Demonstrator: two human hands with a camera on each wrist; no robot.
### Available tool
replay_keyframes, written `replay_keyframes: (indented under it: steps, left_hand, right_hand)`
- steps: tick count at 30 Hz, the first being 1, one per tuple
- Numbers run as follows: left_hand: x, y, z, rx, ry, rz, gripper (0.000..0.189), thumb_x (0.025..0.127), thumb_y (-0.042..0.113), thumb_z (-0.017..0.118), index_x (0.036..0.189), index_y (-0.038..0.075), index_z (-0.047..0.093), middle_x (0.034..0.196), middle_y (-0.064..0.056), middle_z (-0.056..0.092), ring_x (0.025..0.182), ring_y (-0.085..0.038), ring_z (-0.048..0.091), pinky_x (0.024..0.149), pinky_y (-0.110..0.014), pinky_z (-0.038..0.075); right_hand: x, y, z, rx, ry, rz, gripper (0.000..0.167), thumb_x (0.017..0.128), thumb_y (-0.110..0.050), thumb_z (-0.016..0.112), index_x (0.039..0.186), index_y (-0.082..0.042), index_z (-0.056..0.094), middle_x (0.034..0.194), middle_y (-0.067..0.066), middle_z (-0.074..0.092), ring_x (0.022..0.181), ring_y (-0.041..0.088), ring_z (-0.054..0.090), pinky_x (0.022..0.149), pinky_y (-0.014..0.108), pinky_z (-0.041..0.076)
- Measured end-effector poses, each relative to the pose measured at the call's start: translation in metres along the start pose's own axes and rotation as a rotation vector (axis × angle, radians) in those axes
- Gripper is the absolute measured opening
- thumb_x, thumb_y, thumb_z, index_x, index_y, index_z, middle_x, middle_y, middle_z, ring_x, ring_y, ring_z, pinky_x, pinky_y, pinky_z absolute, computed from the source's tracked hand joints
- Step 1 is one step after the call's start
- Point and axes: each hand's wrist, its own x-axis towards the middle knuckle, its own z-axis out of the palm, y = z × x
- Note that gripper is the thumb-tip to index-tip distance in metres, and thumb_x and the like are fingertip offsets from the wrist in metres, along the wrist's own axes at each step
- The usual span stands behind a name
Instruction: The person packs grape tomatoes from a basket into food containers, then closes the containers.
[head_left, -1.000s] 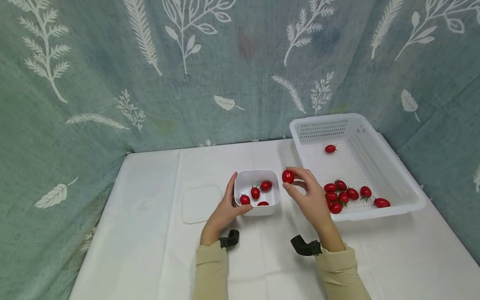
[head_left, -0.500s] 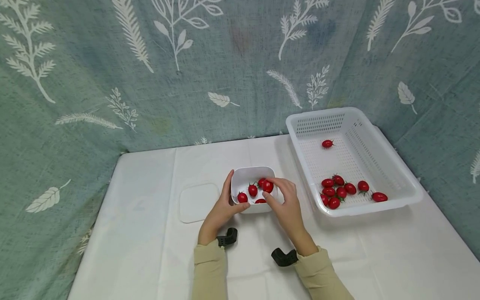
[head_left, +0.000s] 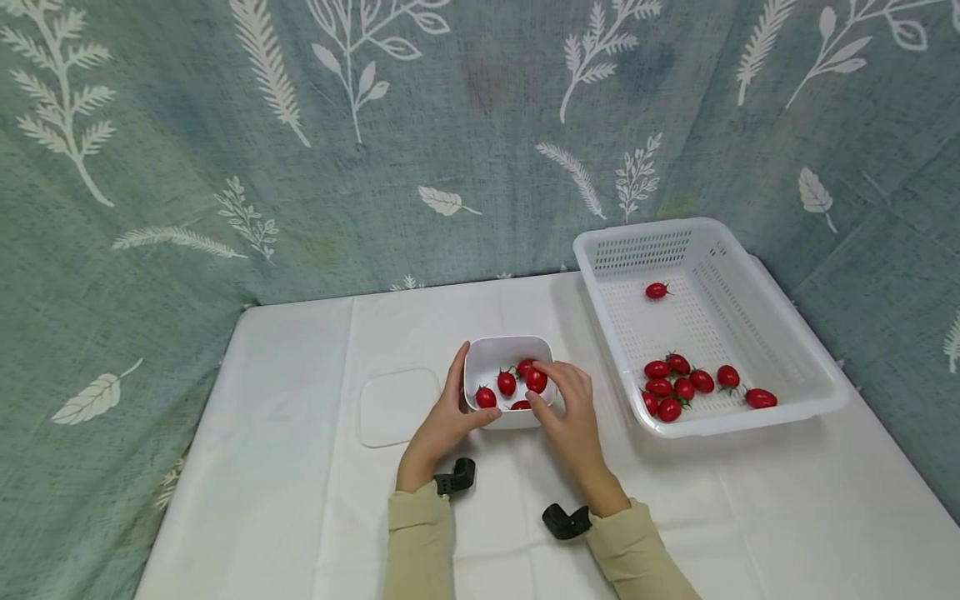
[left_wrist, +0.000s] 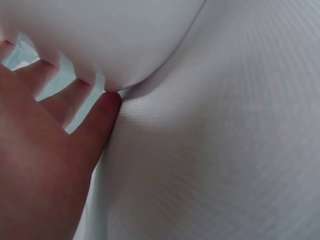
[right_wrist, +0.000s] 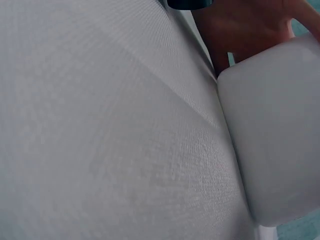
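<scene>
In the head view my left hand (head_left: 441, 427) grips the left side of a small white square tub (head_left: 516, 420), thumb at its front rim. The left wrist view shows the fingers (left_wrist: 102, 117) against the tub's wall (left_wrist: 105, 40). Over the tub's right side, my right hand (head_left: 573, 417) pinches a red cherry tomato (head_left: 536, 381) between thumb and fingers, inside the rim. Several other cherry tomatoes (head_left: 506, 383) lie in the tub, one partly covered by the held tomato. The right wrist view shows the tub's outer wall (right_wrist: 275, 125), but not the pinched tomato.
A large white perforated basket (head_left: 787, 417) stands to the right, with several cherry tomatoes (head_left: 684, 388) near its front and a single tomato (head_left: 656, 291) farther back. A clear flat lid (head_left: 397, 408) lies left of the tub on the white tablecloth (head_left: 300, 500). A patterned curtain (head_left: 480, 167) hangs behind.
My right hand has carried the cherry tomato left, from between basket and tub down into the tub's right side, then lowered it slightly. My left hand keeps its hold on the tub.
</scene>
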Motion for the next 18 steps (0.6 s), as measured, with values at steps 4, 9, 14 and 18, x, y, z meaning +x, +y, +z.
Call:
replay_keyframes:
  steps: [4,9,14,18]
  left_hand:
    - [0.0013,0.001,-0.0001,-0.005,0.004,0.004,0.095,0.077,0.01,0.068,0.143,0.032,0.003,0.146,-0.005,0.013,0.128,-0.031,0.022,0.1,-0.048,0.025]
    - [0.0022,0.0035,-0.0004,0.008,0.007,0.01,0.095,0.077,0.01,0.068,0.143,0.03,0.003,0.147,-0.007,0.012,0.128,-0.032,0.021,0.1,-0.049,0.023]
    - [0.0012,0.003,-0.0005,0.004,0.005,-0.002,0.097,0.075,0.02,0.071,0.144,0.029,0.003,0.146,-0.004,0.014,0.128,-0.031,0.022,0.098,-0.047,0.028]
    - [-0.0003,0.0013,-0.0003,-0.007,0.0,-0.006,0.098,0.075,0.019,0.072,0.144,0.027,0.003,0.146,-0.005,0.015,0.127,-0.032,0.024,0.098,-0.046,0.03]
  right_hand:
    - [0.0013,-0.0004,-0.0002,-0.005,-0.002,-0.023,0.038,0.082,-0.018,0.064,0.119,-0.017,0.057,0.118,-0.001,0.051,0.114,0.021,0.035,0.091,0.04,0.03]
    - [0.0024,0.0,-0.0008,-0.001,-0.016,-0.028,0.03,0.083,-0.019,0.063,0.113,-0.017,0.062,0.121,-0.001,0.049,0.116,0.02,0.033,0.09,0.041,0.03]
    - [0.0003,-0.0005,-0.0013,0.016,-0.035,0.0,0.021,0.084,-0.021,0.062,0.104,-0.016,0.067,0.122,0.0,0.049,0.118,0.02,0.031,0.09,0.043,0.031]
    - [-0.0025,-0.0015,-0.0013,0.019,-0.046,0.018,0.016,0.085,-0.022,0.062,0.098,-0.016,0.069,0.123,0.0,0.049,0.118,0.019,0.03,0.089,0.044,0.031]
